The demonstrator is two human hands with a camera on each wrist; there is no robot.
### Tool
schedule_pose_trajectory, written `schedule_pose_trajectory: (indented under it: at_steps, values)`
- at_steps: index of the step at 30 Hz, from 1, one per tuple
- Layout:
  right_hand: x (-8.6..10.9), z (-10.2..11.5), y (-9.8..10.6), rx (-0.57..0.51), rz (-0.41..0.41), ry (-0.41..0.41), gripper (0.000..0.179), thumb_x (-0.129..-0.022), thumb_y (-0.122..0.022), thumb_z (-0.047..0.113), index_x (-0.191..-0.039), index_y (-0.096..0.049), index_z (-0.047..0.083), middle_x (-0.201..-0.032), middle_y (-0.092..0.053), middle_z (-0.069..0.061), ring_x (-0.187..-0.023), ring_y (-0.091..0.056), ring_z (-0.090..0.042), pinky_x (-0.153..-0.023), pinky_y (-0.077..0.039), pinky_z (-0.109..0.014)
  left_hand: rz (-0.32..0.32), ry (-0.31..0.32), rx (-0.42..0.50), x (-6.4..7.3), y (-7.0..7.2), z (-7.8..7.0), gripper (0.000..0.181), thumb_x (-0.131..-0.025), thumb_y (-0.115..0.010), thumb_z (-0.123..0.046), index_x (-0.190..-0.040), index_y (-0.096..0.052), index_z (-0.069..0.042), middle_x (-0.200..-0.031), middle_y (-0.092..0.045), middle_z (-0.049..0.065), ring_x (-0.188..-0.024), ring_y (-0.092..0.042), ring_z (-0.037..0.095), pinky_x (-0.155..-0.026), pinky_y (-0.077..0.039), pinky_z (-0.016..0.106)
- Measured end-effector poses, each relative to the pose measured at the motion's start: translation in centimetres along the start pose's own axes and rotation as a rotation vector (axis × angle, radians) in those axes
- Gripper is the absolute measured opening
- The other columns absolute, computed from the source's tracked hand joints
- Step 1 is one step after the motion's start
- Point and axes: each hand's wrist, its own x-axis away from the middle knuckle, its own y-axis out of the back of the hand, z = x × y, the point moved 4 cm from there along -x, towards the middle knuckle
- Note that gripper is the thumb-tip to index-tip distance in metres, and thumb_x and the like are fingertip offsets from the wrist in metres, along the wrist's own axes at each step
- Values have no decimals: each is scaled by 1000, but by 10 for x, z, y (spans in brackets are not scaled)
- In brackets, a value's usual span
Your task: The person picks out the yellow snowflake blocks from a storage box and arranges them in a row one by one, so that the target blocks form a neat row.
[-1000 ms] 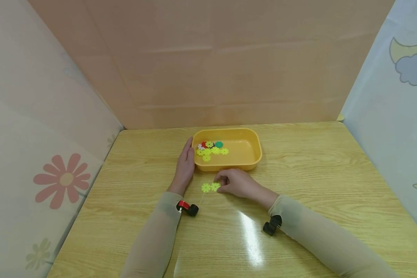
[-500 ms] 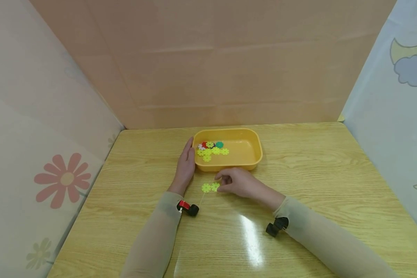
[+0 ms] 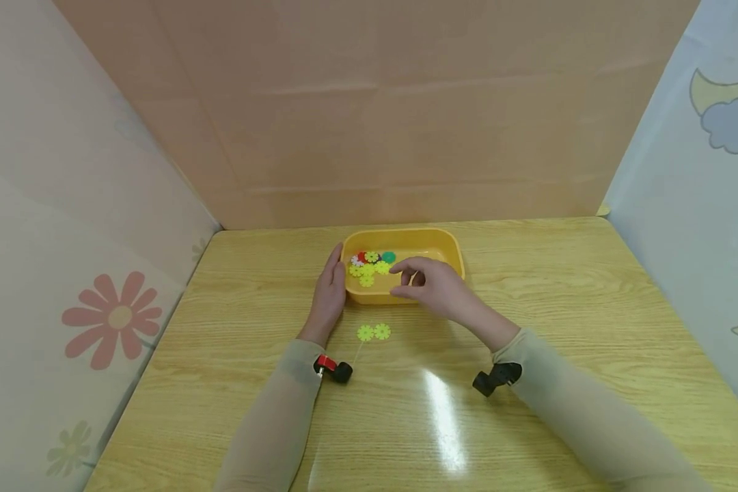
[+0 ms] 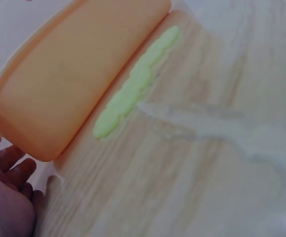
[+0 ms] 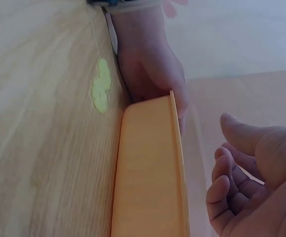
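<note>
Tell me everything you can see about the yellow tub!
The tub is orange-yellow, rectangular with rounded corners, and looks like smooth, shiny plastic. A thin rim runs round its open top. It sits upright on the table. The left hand rests against its left end; the right hand hangs over its right part, apart from the rim. Inside lie small flower-shaped discs, mostly yellow, bunched towards the left.

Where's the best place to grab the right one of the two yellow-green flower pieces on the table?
Probably pinch the right piece by its notched right edge, bringing the right hand in from the right: it lies flat, and its left edge meets the other piece.
</note>
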Motion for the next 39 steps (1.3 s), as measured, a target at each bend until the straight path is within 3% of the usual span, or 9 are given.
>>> schedule_pose_trajectory:
  at_steps: [12, 25, 39]
  values:
    - [-25, -18, 14, 2, -87, -61, 42, -101, -85, 28, -138, -76, 10, -102, -70, -2, -82, -63, -24, -65, -48, -36, -3, 16, -13, 1, -1, 2, 57, -121, -29, -44, -177, -27, -32, -181, -27, -7, -167, -21, 20, -136, -19, 48]
    - [-53, -41, 7, 43, -50, -149, 46, -102, -83, 26, -142, -73, 5, -104, -70, -5, -88, -63, -25, -69, -48, -36, -5, 12, -12, 1, -2, 3, 60, -120, -29, -47, -177, -28, -29, -181, -28, -5, -167, -22, 23, -136, -19, 50]
    - [-70, -63, 2, 99, 61, -185, 42, -101, -84, 23, -137, -76, 4, -113, -74, -10, -99, -63, -28, -87, -51, -41, -2, -3, -17, 0, 0, 2, 57, -121, -30, -43, -177, -28, -32, -181, -28, -6, -167, -21, 21, -136, -19, 49]
